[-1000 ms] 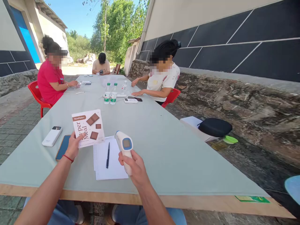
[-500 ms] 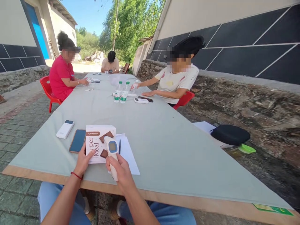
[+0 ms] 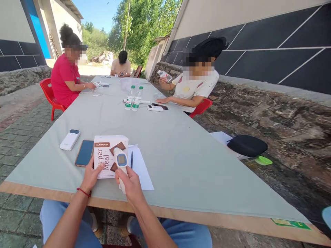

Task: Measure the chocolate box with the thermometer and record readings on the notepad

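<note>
My left hand [image 3: 91, 175] grips the lower left edge of a white box [image 3: 104, 168] printed "NutriMotion" and "Meal", its thumb on the front face. In my right hand [image 3: 131, 183] is a white infrared thermometer [image 3: 120, 151] with a blue-framed screen, fingers wrapped round its handle. Its head lies over the right part of the box; whether they touch I cannot tell. A phone [image 3: 84, 153] lies just left of the box, and beyond it a white power bank [image 3: 70, 140]. To the right are white paper sheets [image 3: 142, 174] and a dark pen [image 3: 131, 159].
Two water bottles [image 3: 136, 99] with green caps stand farther up the table [image 3: 181, 162]. Near them lie another white power bank [image 3: 155, 108] and a dark phone [image 3: 160, 105]. Several people sit around the table. A black case [image 3: 247, 147] is off to the right.
The person on the right has lifted a bottle off the table. My thermometer has shifted slightly left and up over the box. My left hand still holds the box.
</note>
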### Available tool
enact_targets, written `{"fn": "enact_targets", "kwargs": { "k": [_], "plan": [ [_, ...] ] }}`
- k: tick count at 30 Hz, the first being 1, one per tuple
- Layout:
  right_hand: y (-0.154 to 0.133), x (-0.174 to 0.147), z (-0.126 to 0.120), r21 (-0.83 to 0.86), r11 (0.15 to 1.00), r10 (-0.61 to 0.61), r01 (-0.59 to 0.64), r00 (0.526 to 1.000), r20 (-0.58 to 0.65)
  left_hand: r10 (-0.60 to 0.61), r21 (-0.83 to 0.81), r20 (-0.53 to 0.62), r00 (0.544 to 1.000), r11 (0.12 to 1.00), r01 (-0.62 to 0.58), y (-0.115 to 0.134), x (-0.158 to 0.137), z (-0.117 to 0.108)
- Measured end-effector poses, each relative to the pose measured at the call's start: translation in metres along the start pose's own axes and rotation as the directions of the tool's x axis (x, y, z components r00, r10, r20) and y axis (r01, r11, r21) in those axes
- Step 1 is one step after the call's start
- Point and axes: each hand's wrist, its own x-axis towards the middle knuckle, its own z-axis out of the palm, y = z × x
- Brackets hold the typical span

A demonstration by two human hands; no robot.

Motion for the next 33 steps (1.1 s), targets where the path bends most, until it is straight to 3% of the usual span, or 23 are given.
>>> {"fn": "enact_targets", "kwargs": {
  "k": [11,18,22,24,27,33],
  "plan": [
    [-0.017,-0.005,0.004,0.015,0.998,-0.054,0.054,0.998,0.045,-0.029,0.003,-0.020,0.999,1.000,0.029,0.001,0.001,-0.001],
    [-0.069,-0.015,-0.007,0.089,0.981,-0.161,0.170,0.982,-0.102,-0.030,-0.006,-0.033,0.999,1.000,0.030,0.004,0.003,-0.002],
    [-0.096,-0.021,-0.016,0.075,0.971,-0.215,0.225,0.969,-0.123,-0.130,-0.148,-0.024,0.991,0.981,0.125,0.005,0.009,-0.004],
    [-0.104,-0.025,-0.020,0.068,0.968,-0.233,0.242,0.966,-0.115,-0.178,-0.262,-0.009,0.984,0.950,0.169,0.008,0.021,-0.002],
    [-0.112,-0.032,-0.025,0.063,0.961,-0.262,0.269,0.960,-0.104,-0.150,-0.337,-0.032,0.988,0.932,0.131,0.016,0.054,0.008],
    [-0.120,-0.038,-0.047,-0.039,0.953,-0.303,0.301,0.941,-0.150,0.031,-0.201,-0.009,0.999,0.979,-0.032,0.019,0.142,0.050]
  ]
}}
